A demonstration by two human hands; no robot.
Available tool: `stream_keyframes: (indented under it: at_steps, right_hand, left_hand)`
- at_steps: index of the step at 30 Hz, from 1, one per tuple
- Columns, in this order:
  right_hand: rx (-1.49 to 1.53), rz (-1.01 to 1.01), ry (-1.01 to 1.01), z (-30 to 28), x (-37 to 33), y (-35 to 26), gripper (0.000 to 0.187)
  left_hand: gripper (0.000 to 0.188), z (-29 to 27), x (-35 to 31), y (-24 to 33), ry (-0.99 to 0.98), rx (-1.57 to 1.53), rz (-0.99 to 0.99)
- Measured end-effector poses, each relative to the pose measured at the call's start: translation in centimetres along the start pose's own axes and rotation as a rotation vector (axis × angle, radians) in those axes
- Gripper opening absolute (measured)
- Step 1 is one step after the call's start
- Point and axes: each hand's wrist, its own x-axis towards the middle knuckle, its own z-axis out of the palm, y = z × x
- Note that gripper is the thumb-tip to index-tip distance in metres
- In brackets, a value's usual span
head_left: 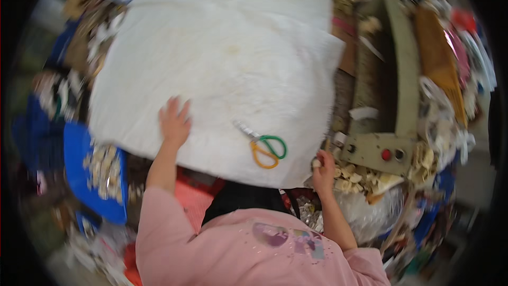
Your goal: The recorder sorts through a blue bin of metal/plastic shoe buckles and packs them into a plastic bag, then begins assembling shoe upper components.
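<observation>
A white cloth (222, 74) covers the table in front of me, creased and faintly stained in places. My left hand (175, 124) rests on its near left part, fingers spread. Scissors (264, 151) with one green and one orange handle loop lie on the cloth, blades pointing to the far left. At the cloth's near right corner, my right hand (324, 173) is closed with a small cream-coloured piece (316, 163) at its fingertips. Next to that hand lies a heap of cream, curled pieces (346, 177); their kind is too blurred to tell.
A greenish metal machine frame (407, 74) with a red-button panel (378, 153) stands along the right. A blue scoop-shaped container (74, 164) with pale pieces sits at the left. Clear plastic bags (365, 214) bulge below my right hand. Mixed clutter surrounds the table.
</observation>
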Motion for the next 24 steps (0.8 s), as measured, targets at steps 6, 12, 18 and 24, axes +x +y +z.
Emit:
stream_keyframes:
  at_steps: [6,12,18,24]
  right_hand:
    - [0.144,-0.057,-0.185,-1.8,-4.0,2.6,0.034]
    - [0.163,-0.219,-0.288,-5.6,-5.4,4.7,0.045]
    - [0.09,-0.279,-0.389,-6.5,-9.9,7.2,0.043]
    - [-0.034,-0.544,-0.734,-4.2,-15.3,6.7,0.041]
  left_hand:
    - [0.054,0.3,-7.6,3.2,0.29,-0.213,-0.357]
    - [0.052,-0.2,-25.1,10.4,0.395,-0.367,-0.49]
    - [0.039,12.2,-52.9,18.4,-0.575,-0.698,-0.937]
    - [0.038,14.9,-68.0,23.3,-0.382,-0.767,-1.372]
